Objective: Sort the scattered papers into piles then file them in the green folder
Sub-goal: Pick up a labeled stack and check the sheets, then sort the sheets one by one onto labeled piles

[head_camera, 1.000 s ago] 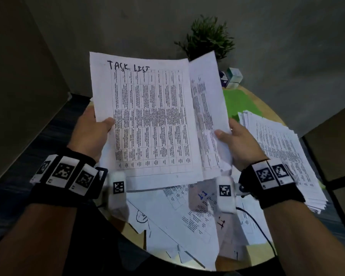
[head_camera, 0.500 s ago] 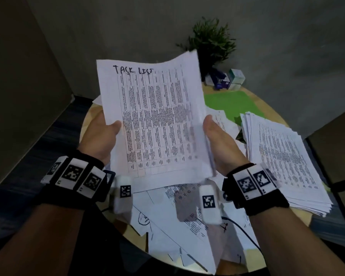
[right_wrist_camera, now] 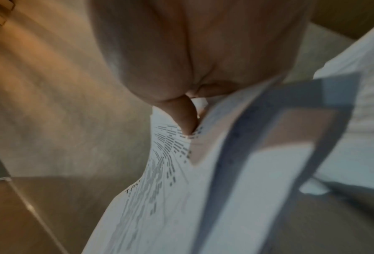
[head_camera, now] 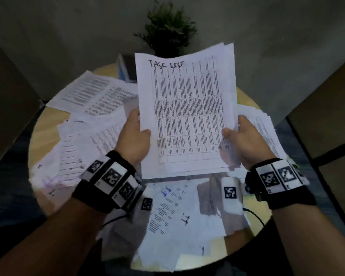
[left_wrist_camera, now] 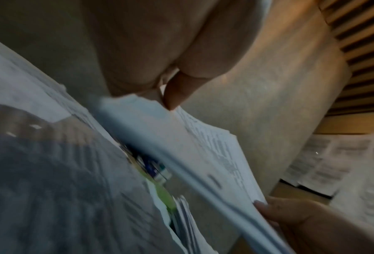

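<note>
Left hand [head_camera: 133, 139] and right hand [head_camera: 245, 143] each grip a side edge of the white printed sheaf headed "TASK LIST" [head_camera: 185, 114], held above the round wooden desk [head_camera: 48, 124]; loose white papers [head_camera: 92, 124] litter it, unsorted; green folder barely visible in the left wrist view; judged early, filing not begun.

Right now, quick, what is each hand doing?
Left hand: grips the left edge of the papers, thumb on top.
Right hand: grips the right edge of the same papers, thumb on top.
</note>
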